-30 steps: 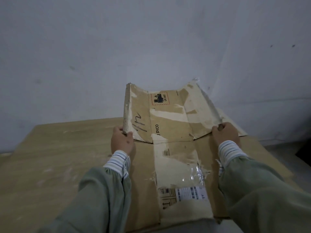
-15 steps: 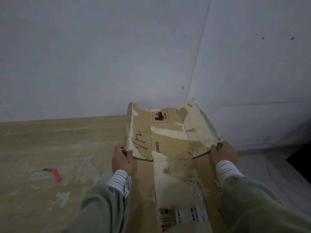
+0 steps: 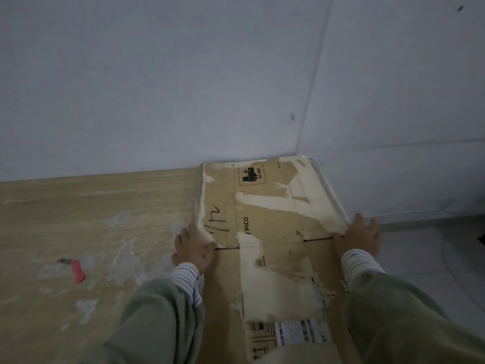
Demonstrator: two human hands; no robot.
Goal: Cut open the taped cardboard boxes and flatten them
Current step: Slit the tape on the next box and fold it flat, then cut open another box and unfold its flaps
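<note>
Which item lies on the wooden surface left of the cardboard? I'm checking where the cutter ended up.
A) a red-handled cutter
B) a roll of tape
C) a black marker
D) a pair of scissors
A: a small red-handled cutter lies on the wooden surface among scraps of peeled tape, well to the left of the left hand that presses the flattened cardboard box.

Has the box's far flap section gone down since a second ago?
Yes. The far flap section of the cardboard box was tilted up against the wall; it now lies much flatter, pressed outward.
</note>
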